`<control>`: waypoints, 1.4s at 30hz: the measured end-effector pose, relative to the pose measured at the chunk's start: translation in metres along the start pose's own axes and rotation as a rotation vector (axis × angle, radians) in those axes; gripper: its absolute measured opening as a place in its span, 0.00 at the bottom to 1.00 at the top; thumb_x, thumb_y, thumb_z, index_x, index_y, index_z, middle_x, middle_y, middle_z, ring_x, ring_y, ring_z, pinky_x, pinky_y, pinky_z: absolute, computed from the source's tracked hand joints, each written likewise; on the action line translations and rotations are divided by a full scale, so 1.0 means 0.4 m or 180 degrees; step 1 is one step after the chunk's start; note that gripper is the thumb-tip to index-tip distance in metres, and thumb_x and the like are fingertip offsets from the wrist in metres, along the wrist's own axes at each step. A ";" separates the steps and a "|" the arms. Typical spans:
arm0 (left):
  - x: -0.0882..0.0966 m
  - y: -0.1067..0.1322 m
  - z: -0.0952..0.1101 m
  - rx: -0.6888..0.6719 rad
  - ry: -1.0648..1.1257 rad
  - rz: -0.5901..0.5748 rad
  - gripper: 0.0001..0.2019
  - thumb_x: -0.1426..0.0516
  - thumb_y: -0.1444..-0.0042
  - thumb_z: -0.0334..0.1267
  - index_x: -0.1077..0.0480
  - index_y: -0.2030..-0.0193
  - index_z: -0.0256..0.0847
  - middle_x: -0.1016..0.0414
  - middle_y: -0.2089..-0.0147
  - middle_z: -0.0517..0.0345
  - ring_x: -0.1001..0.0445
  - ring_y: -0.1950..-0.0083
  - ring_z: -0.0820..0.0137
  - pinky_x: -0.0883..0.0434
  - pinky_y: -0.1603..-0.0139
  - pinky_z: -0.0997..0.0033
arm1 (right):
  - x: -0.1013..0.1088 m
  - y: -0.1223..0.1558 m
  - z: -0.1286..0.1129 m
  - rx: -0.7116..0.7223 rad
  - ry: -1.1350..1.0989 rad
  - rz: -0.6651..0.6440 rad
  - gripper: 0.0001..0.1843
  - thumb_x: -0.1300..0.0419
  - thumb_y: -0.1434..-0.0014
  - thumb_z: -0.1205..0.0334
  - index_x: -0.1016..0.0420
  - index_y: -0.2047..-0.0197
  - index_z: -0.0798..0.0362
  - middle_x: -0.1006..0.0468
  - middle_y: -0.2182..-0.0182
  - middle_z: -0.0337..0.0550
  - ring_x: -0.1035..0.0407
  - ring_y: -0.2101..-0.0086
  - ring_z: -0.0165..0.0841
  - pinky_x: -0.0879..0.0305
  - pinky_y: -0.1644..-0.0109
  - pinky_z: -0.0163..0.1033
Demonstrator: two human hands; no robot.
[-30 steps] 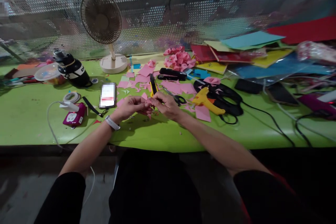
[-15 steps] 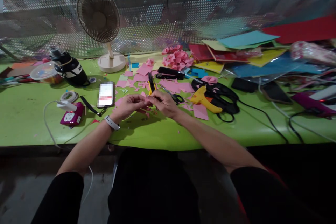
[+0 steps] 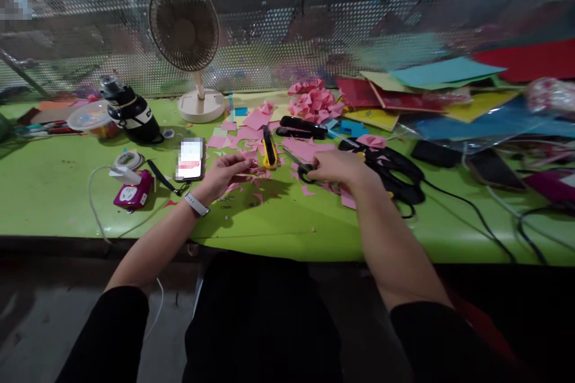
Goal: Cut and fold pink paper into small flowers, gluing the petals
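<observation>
My left hand (image 3: 228, 173), with a pale watch on its wrist, pinches a small piece of pink paper (image 3: 254, 158) above the scrap-strewn green table. Black-handled scissors (image 3: 305, 171) lie with their blades pointing away to the left, and my right hand (image 3: 344, 169) has its fingers closed on their handle. Between the hands rests a yellow and black utility knife (image 3: 269, 149). Behind them are a black stapler (image 3: 302, 128) and a heap of folded pink paper pieces (image 3: 315, 102). A yellow glue gun is mostly hidden behind my right hand.
A fan (image 3: 200, 106), a black bottle (image 3: 135, 116) and a lit phone (image 3: 190, 158) stand or lie left of centre. A purple adapter (image 3: 133, 190) trails a white cable. Coloured sheets (image 3: 449, 72) pile up at the right, with black cords (image 3: 471, 206) below them.
My right hand has left the left hand and moved right to the scissors. The utility knife now shows fully between the hands. The view has shifted slightly.
</observation>
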State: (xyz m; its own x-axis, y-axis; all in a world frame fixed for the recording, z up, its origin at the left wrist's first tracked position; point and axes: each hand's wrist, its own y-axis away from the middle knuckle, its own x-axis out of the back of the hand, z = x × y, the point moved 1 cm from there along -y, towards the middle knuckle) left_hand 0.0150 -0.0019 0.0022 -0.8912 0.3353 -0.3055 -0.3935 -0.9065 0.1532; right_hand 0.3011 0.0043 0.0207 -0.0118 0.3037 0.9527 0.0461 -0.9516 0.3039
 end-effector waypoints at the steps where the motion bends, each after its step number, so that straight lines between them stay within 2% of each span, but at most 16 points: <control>1: 0.000 0.000 -0.001 0.0002 0.0017 -0.0008 0.09 0.32 0.46 0.35 0.25 0.61 0.34 0.18 0.64 0.56 0.19 0.63 0.75 0.23 0.60 0.76 | -0.003 -0.002 -0.006 -0.0018 0.0054 -0.0038 0.12 0.40 0.45 0.51 0.25 0.66 0.51 0.19 0.65 0.48 0.27 0.64 0.41 0.44 0.70 0.40; 8: 0.011 -0.007 -0.012 -0.0111 -0.0023 -0.0056 0.10 0.33 0.44 0.39 0.23 0.60 0.36 0.18 0.62 0.54 0.19 0.64 0.75 0.25 0.64 0.76 | 0.002 0.004 -0.031 -0.0020 0.0139 -0.0107 0.11 0.40 0.45 0.53 0.24 0.68 0.52 0.19 0.68 0.50 0.27 0.67 0.40 0.46 0.71 0.39; 13: 0.015 -0.008 -0.019 -0.0238 -0.0107 -0.0175 0.12 0.33 0.43 0.42 0.23 0.59 0.35 0.18 0.60 0.52 0.20 0.64 0.75 0.24 0.63 0.74 | -0.008 -0.011 -0.008 0.0046 0.0049 -0.0213 0.11 0.40 0.45 0.55 0.26 0.74 0.51 0.20 0.72 0.47 0.26 0.68 0.38 0.44 0.70 0.39; 15: 0.013 -0.006 -0.021 -0.0305 -0.0185 -0.0208 0.12 0.34 0.42 0.42 0.23 0.58 0.34 0.18 0.60 0.50 0.19 0.63 0.74 0.24 0.61 0.73 | -0.013 -0.013 0.007 0.0121 -0.0138 -0.0135 0.10 0.39 0.45 0.57 0.28 0.75 0.51 0.21 0.74 0.46 0.26 0.69 0.38 0.43 0.70 0.39; 17: 0.010 -0.004 -0.022 -0.0358 -0.0294 -0.0166 0.12 0.35 0.41 0.42 0.23 0.58 0.34 0.17 0.59 0.49 0.19 0.62 0.73 0.23 0.59 0.71 | -0.015 -0.009 0.021 0.0171 -0.0571 -0.0047 0.08 0.38 0.45 0.60 0.29 0.74 0.51 0.21 0.75 0.45 0.26 0.71 0.37 0.40 0.69 0.39; 20: 0.003 -0.002 -0.025 -0.0421 -0.0408 -0.0130 0.11 0.37 0.39 0.40 0.23 0.56 0.33 0.17 0.59 0.49 0.18 0.61 0.73 0.22 0.55 0.68 | -0.017 0.004 0.035 0.0101 -0.1860 -0.0013 0.06 0.37 0.45 0.61 0.30 0.69 0.50 0.21 0.74 0.44 0.26 0.74 0.37 0.35 0.70 0.40; 23: 0.000 -0.004 -0.030 -0.0439 -0.0423 -0.0143 0.11 0.37 0.39 0.39 0.23 0.54 0.34 0.17 0.59 0.49 0.18 0.60 0.72 0.22 0.54 0.67 | -0.015 0.010 0.032 0.0277 -0.2870 0.0304 0.11 0.32 0.50 0.59 0.30 0.67 0.49 0.21 0.72 0.44 0.26 0.72 0.37 0.31 0.69 0.41; 26: -0.003 -0.005 -0.033 -0.0439 -0.0438 -0.0173 0.12 0.36 0.40 0.39 0.23 0.54 0.34 0.17 0.58 0.49 0.18 0.60 0.72 0.22 0.54 0.68 | -0.013 0.007 0.001 0.0593 -0.3561 0.0756 0.19 0.27 0.57 0.54 0.29 0.65 0.47 0.23 0.70 0.41 0.27 0.70 0.37 0.27 0.65 0.43; 29: -0.008 -0.002 -0.032 -0.0401 -0.0454 -0.0320 0.13 0.35 0.41 0.41 0.23 0.54 0.34 0.16 0.58 0.48 0.18 0.61 0.73 0.21 0.55 0.69 | -0.020 0.005 -0.058 0.0847 -0.4364 0.1344 0.31 0.23 0.64 0.50 0.34 0.60 0.46 0.23 0.67 0.38 0.26 0.68 0.36 0.24 0.60 0.46; 32: -0.014 0.004 -0.033 -0.0312 -0.0500 -0.0509 0.13 0.34 0.42 0.42 0.23 0.57 0.32 0.17 0.59 0.48 0.18 0.63 0.73 0.21 0.54 0.68 | -0.036 0.011 -0.123 0.1162 -0.4547 0.1622 0.38 0.22 0.65 0.48 0.39 0.56 0.44 0.25 0.65 0.37 0.27 0.68 0.34 0.24 0.58 0.45; 37: -0.019 0.008 -0.038 -0.0217 -0.0555 -0.0602 0.13 0.34 0.42 0.41 0.23 0.58 0.33 0.17 0.60 0.49 0.18 0.63 0.72 0.20 0.53 0.65 | -0.061 0.029 -0.173 0.1441 -0.4450 0.1608 0.41 0.24 0.59 0.44 0.42 0.47 0.41 0.27 0.60 0.38 0.26 0.66 0.34 0.24 0.57 0.44; 42: -0.021 0.009 -0.039 -0.0100 -0.0539 -0.0651 0.15 0.32 0.45 0.43 0.23 0.59 0.32 0.17 0.61 0.48 0.18 0.63 0.70 0.19 0.54 0.63 | -0.071 0.040 -0.184 0.1785 -0.4427 0.1473 0.44 0.25 0.53 0.47 0.42 0.38 0.38 0.28 0.57 0.39 0.25 0.61 0.35 0.24 0.57 0.42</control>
State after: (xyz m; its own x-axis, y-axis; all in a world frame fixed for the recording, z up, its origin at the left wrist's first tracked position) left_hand 0.0246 -0.0121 -0.0094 -0.8200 0.5481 -0.1651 -0.5645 -0.8221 0.0744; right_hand 0.2285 -0.0229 -0.0014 0.9878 0.1066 0.1137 0.1398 -0.9286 -0.3438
